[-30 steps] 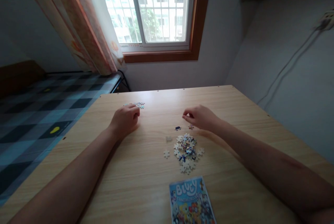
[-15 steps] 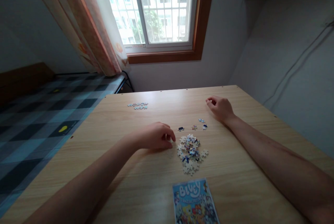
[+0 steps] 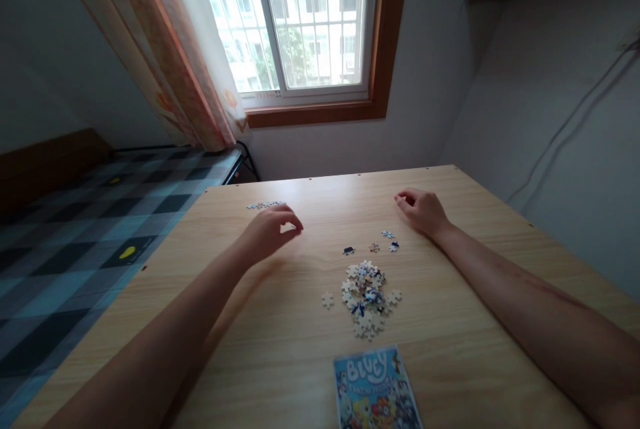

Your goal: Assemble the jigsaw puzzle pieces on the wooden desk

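My left hand (image 3: 275,231) hovers over the left-middle of the table, thumb and forefinger slightly apart, with no piece visible between them. Behind it, a joined strip of jigsaw pieces (image 3: 261,205) is partly hidden. My right hand (image 3: 423,209) rests near the far right side, fingers loosely curled, nothing seen in them. A heap of jigsaw pieces (image 3: 369,295) lies in the middle, many pale side up. One loose pale piece (image 3: 327,300) sits left of the heap. Beyond the heap are a dark piece (image 3: 349,251), a multicoloured piece (image 3: 374,247) and a couple of blue-and-white ones (image 3: 388,234).
A blue "Bluey" picture box or card (image 3: 377,389) lies at the near edge of the wooden table (image 3: 260,342). A bed with checked cover (image 3: 165,195) stands to the left. Beyond the table are a curtain (image 3: 185,75), a barred window (image 3: 320,29) and a wall.
My left hand has moved from beside the heap to the far left, over near the joined strip, uncovering a loose pale piece. My right hand stays in place.
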`<state>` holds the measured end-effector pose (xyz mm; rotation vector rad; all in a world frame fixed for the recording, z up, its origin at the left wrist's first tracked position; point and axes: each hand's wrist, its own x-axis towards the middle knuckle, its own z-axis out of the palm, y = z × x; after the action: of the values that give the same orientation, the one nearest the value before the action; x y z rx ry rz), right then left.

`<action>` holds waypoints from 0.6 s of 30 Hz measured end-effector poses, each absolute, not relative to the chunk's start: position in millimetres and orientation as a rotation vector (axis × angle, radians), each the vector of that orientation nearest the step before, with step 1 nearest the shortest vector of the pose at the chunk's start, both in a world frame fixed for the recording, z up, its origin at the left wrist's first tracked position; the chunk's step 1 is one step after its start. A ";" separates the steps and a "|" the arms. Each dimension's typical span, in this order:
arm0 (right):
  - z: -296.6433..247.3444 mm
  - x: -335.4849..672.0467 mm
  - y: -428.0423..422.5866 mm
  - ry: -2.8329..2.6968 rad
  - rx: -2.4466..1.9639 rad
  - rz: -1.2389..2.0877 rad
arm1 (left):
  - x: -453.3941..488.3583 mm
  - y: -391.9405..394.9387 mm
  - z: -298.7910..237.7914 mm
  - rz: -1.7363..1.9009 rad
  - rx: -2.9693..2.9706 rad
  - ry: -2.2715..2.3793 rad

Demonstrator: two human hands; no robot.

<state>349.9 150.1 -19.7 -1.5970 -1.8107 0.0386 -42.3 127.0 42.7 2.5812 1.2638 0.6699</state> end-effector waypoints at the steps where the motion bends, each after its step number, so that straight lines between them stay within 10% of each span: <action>1: -19.9 349.9 149.9 -1.815 -1.582 0.043 | -55.1 133.4 45.5 0.804 2.557 1.377; 7: -20.6 349.2 148.5 -1.856 -1.535 0.053 | -128.7 156.5 39.6 1.242 2.184 2.006; 18: -28.4 353.9 152.2 -1.897 -1.479 0.065 | -145.7 157.6 12.1 0.535 2.377 2.021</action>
<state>353.9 152.2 -28.4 -1.4795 -1.8968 0.0646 -145.7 157.6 12.1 2.3766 2.0214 0.5346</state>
